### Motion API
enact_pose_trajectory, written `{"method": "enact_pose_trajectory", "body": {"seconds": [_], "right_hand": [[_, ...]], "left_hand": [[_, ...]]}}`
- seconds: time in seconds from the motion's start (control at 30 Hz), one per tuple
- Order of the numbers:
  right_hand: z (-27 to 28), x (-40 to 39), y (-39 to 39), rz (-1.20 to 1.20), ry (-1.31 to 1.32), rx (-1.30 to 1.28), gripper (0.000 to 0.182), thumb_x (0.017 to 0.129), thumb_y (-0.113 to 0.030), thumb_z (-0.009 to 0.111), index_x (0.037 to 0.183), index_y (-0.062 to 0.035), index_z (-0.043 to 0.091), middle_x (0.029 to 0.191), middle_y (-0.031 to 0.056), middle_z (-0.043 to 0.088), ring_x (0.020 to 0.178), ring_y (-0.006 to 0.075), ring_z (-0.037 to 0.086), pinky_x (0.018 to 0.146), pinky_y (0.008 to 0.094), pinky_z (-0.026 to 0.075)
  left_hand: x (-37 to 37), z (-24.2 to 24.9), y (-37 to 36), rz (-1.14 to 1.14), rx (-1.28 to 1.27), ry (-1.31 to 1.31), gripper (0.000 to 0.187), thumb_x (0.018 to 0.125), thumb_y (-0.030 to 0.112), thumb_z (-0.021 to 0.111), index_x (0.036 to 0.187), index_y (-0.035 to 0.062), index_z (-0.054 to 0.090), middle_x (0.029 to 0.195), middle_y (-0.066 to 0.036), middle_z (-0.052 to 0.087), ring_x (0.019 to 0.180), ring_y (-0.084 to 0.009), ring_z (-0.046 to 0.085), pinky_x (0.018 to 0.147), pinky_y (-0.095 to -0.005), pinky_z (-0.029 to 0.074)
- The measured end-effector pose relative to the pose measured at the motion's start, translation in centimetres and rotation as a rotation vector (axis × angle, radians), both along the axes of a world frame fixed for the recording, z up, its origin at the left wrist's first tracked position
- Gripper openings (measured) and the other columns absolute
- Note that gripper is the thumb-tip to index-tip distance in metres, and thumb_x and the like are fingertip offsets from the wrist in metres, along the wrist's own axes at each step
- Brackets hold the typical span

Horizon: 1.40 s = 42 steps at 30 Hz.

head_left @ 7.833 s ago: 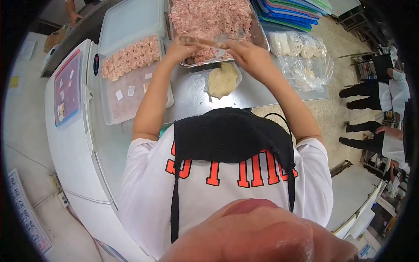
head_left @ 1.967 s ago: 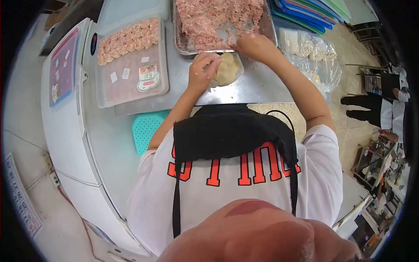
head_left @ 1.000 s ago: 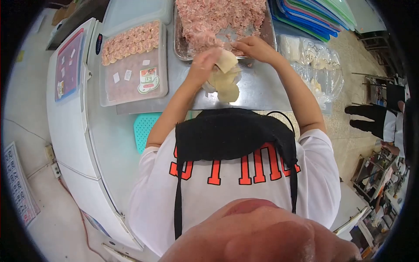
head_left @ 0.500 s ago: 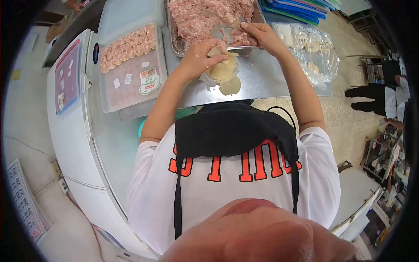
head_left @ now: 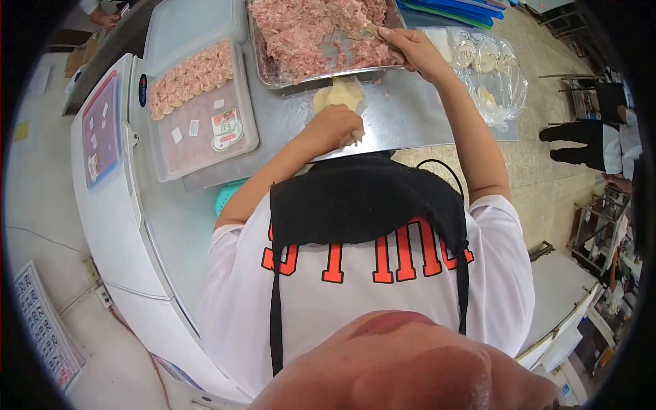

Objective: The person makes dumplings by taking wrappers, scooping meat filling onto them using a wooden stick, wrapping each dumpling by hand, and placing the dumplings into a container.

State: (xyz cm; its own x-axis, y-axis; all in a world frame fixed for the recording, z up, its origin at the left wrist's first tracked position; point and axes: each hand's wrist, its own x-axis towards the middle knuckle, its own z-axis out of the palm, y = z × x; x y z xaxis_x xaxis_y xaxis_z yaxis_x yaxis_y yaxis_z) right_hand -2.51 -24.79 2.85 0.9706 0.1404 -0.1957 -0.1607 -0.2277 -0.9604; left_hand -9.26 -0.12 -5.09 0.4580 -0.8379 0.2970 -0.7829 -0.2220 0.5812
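Note:
My left hand [head_left: 333,130] is curled closed just in front of a stack of round, pale yellow dumpling wrappers [head_left: 338,94]. A pale edge, seemingly a wrapper, pokes out at its fingertips; the rest is hidden. My right hand [head_left: 418,53] grips a thin, flat spreading stick [head_left: 380,32] at the right rim of a metal tray [head_left: 287,83]. The stick's tip reaches into pink minced meat [head_left: 304,31], which fills much of the tray and leaves some bare metal showing.
Left of the metal tray, a plastic tray [head_left: 205,147] holds rows of filled dumplings [head_left: 195,75]. At right lies a clear plastic bag [head_left: 488,75] with round pale pieces. Blue trays [head_left: 454,10] are stacked behind. Another person's hand [head_left: 106,19] shows at upper left.
My left hand has moved off the wrapper stack toward me and closed. The right hand has shifted slightly, with the stick still at the meat.

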Motion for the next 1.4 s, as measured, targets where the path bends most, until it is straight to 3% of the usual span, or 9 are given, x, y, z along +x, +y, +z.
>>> {"method": "enact_pose_trajectory", "body": {"seconds": [0.13, 0.47, 0.57, 0.63, 1.0, 1.07, 1.2, 1.27, 1.4], "right_hand": [[1.0, -0.1, -0.3, 0.015, 0.030, 0.019, 0.038, 0.092, -0.044, 0.058, 0.074, -0.0105, 0.064, 0.056, -0.0072, 0.044, 0.046, 0.0028, 0.033, 0.041, 0.0224, 0.021], [0.1, 0.3, 0.6, 0.064, 0.064, 0.043, 0.039, 0.093, -0.045, 0.056, 0.074, -0.0111, 0.060, 0.053, -0.0078, 0.040, 0.042, 0.0024, 0.029, 0.038, 0.0218, 0.019], [0.8, -0.1, 1.6, 0.014, 0.043, 0.056, 0.040, 0.093, -0.045, 0.056, 0.071, -0.0117, 0.058, 0.054, -0.0074, 0.041, 0.042, 0.0024, 0.030, 0.038, 0.0214, 0.019], [0.3, 0.1, 1.3, 0.054, 0.035, 0.025, 0.040, 0.094, -0.044, 0.055, 0.071, -0.0119, 0.057, 0.054, -0.0073, 0.042, 0.042, 0.0024, 0.030, 0.038, 0.0211, 0.019], [1.0, -0.4, 1.6, 0.067, 0.095, 0.042, 0.035, 0.094, -0.042, 0.055, 0.080, -0.0104, 0.063, 0.055, -0.0074, 0.042, 0.042, 0.0026, 0.032, 0.037, 0.0204, 0.020], [1.8, -0.6, 2.1, 0.076, 0.085, 0.078, 0.034, 0.095, -0.041, 0.055, 0.087, -0.0089, 0.066, 0.055, -0.0072, 0.043, 0.042, 0.0026, 0.032, 0.037, 0.0207, 0.020], [2.4, -1.2, 2.9, 0.067, 0.056, 0.100, 0.041, 0.095, -0.043, 0.053, 0.098, -0.0059, 0.070, 0.055, -0.0079, 0.041, 0.043, 0.0028, 0.029, 0.040, 0.0203, 0.019], [3.1, -1.8, 3.4, 0.046, 0.059, 0.111, 0.041, 0.095, -0.043, 0.052, 0.100, -0.0062, 0.070, 0.055, -0.0078, 0.040, 0.044, 0.0031, 0.028, 0.040, 0.0206, 0.020], [2.9, -3.1, 4.1, -0.016, 0.076, 0.151, 0.041, 0.095, -0.043, 0.052, 0.099, -0.0065, 0.070, 0.055, -0.0075, 0.039, 0.045, 0.0032, 0.028, 0.041, 0.0214, 0.022]], "left_hand": [[1.9, 2.7, 2.1, 0.369, -0.188, -0.007, 0.028, 0.073, 0.019, 0.071, 0.093, 0.0026, 0.061, 0.090, -0.014, 0.062, 0.092, -0.0325, 0.058, 0.079, -0.0416, 0.046], [3.1, 4.9, 3.4, 0.376, -0.057, 0.337, 0.038, 0.075, 0.027, 0.072, 0.101, 0.0019, 0.060, 0.095, -0.016, 0.062, 0.091, -0.0343, 0.059, 0.080, -0.0410, 0.047], [3.0, 2.3, 2.3, 0.482, -0.237, 0.046, 0.041, 0.075, 0.032, 0.072, 0.102, 0.0031, 0.060, 0.096, -0.013, 0.060, 0.093, -0.0323, 0.056, 0.081, -0.0407, 0.045], [2.5, -0.2, 2.3, 0.335, 0.205, -0.252, 0.042, 0.076, 0.036, 0.071, 0.102, 0.0045, 0.062, 0.101, -0.011, 0.058, 0.098, -0.0312, 0.053, 0.083, -0.0401, 0.043], [4.1, 5.7, 3.7, 0.314, -0.148, -0.277, 0.028, 0.081, 0.030, 0.068, 0.095, 0.0063, 0.066, 0.107, -0.015, 0.062, 0.100, -0.0301, 0.059, 0.088, -0.0395, 0.045], [3.4, 9.1, 3.8, 0.484, -0.112, 0.361, 0.022, 0.085, 0.021, 0.065, 0.101, 0.0063, 0.065, 0.106, -0.012, 0.064, 0.095, -0.0262, 0.062, 0.084, -0.0359, 0.049], [5.4, 8.9, 3.9, 0.577, -0.337, 0.381, 0.023, 0.090, 0.018, 0.061, 0.110, 0.0066, 0.063, 0.107, -0.009, 0.065, 0.093, -0.0205, 0.064, 0.081, -0.0326, 0.051], [6.8, 6.5, 3.6, 0.465, -0.891, 0.990, 0.030, 0.093, 0.018, 0.059, 0.119, 0.0046, 0.058, 0.109, -0.007, 0.064, 0.097, -0.0162, 0.062, 0.083, -0.0307, 0.051], [6.4, 7.9, 3.2, 0.304, -1.090, 1.249, 0.034, 0.093, 0.017, 0.058, 0.123, 0.0021, 0.056, 0.111, -0.006, 0.064, 0.096, -0.0155, 0.064, 0.075, -0.0291, 0.052]]}}
